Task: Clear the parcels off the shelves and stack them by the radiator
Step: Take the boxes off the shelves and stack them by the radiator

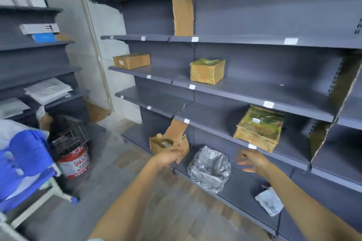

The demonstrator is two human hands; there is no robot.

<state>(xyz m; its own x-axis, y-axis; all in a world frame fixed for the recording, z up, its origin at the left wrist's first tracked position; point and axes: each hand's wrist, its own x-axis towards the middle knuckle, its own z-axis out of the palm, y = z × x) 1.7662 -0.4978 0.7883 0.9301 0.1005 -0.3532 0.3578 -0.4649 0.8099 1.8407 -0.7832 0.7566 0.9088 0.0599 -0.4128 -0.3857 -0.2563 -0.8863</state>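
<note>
The torn brown cardboard parcel [166, 145] sits at the left end of the lowest shelf, at its front edge, with a loose cardboard flap rising behind it. The left hand [169, 156] is against the parcel's near side, fingers curled toward it; motion blur hides whether they actually grip it. Just to the right on the same shelf lies a crumpled silver plastic-wrapped parcel [209, 168], and further right, near the front lip, a small grey plastic pouch [269, 202]. The right hand [252, 160] hovers open with fingers spread, between the silver parcel and the shelf edge above, touching nothing.

On that shelf above, a tape-wrapped yellowish cardboard box [258, 128] overhangs the front edge slightly. One level up stands a smaller yellow taped box [207, 71], set back from the lip, and to its left a plain brown carton [131, 60]. The dark grey metal shelving [274, 76] has wide bare stretches between these.

On the floor to the left, a red-and-white paint bucket [74, 162] stands under a black plastic crate [67, 133], beside a blue-covered frame [25, 162].
</note>
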